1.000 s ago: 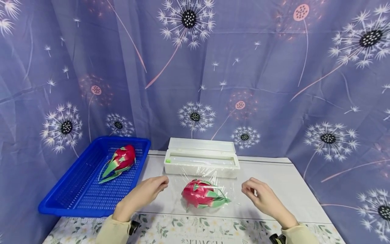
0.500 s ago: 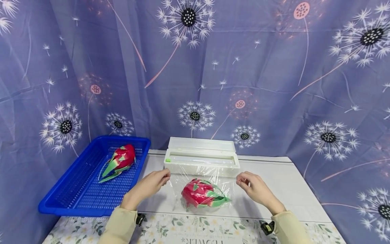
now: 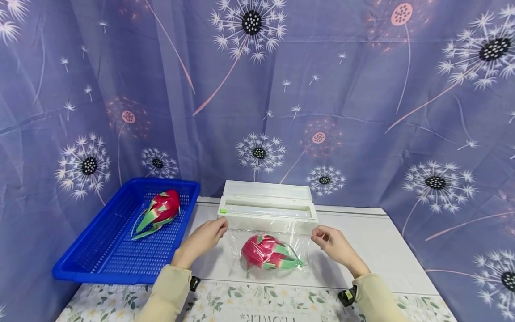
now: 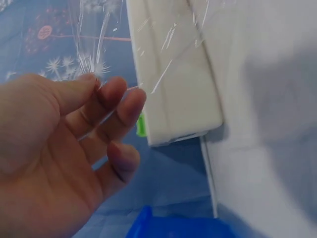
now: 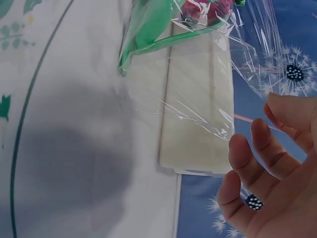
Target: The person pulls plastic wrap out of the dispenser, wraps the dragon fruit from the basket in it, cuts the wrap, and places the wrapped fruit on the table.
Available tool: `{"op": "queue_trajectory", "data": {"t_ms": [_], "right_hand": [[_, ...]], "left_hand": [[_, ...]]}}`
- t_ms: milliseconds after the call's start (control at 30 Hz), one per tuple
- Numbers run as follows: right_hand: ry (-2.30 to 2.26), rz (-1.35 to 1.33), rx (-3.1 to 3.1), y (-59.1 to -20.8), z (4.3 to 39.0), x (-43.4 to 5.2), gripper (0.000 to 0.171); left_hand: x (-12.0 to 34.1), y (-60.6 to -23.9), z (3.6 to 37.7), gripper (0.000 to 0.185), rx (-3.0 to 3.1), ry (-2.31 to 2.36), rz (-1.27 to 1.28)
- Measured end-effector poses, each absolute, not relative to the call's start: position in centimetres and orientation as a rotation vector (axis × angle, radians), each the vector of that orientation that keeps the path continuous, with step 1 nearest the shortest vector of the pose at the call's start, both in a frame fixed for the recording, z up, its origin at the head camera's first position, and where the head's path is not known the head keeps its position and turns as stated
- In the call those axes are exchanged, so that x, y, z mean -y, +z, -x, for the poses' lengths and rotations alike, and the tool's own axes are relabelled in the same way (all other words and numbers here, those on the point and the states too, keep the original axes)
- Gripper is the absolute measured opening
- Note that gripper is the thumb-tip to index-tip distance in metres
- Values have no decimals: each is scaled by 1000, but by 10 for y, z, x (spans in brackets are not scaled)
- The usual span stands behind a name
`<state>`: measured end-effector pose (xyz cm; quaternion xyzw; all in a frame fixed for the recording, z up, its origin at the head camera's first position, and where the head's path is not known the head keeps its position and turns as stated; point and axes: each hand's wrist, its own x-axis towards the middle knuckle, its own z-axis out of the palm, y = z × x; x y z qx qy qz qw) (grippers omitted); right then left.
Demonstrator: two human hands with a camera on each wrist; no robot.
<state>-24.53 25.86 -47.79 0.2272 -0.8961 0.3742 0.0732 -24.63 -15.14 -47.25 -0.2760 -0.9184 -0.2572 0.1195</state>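
A sheet of clear plastic wrap (image 3: 298, 241) stretches between both hands, over a red and green dragon fruit (image 3: 268, 252) on the white table. My left hand (image 3: 206, 233) pinches one corner between thumb and forefinger; in the left wrist view the wrap (image 4: 91, 54) gathers into creases at that pinch. The opposite side is pinched by my right hand (image 3: 331, 241), its other fingers loosely bent, as the right wrist view shows of the wrap (image 5: 262, 64). Just behind the fruit stands a white cling-film box (image 3: 267, 222), lid raised, with a green slider (image 3: 223, 210) at its left end.
A blue plastic basket (image 3: 116, 264) stands at the left, holding another dragon fruit (image 3: 162, 210). A floral cloth strip (image 3: 225, 295) runs along the table's front. Behind and at both sides hangs a blue dandelion-print curtain (image 3: 354, 89).
Both hands have moved inward and a little away from the body, toward the box, drawing closer to each other with the wrap between them. The basket and box stay in place.
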Motion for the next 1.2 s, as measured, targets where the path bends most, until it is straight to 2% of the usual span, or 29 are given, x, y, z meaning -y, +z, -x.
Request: {"op": "queue_trajectory", "data": {"t_ms": [533,900,1200], "right_hand": [[1350,-503,2860,-498,261,-249,7],[1358,-313,2863,-509,267,-238,5],[1252,-175,2833,-515,269,-227,16]], "left_hand": [[139,-516,263,16,2828,-983,569],[126,-522,269,14,2856,-956,561],[116,-530,270,9,2870,-979,568]]}}
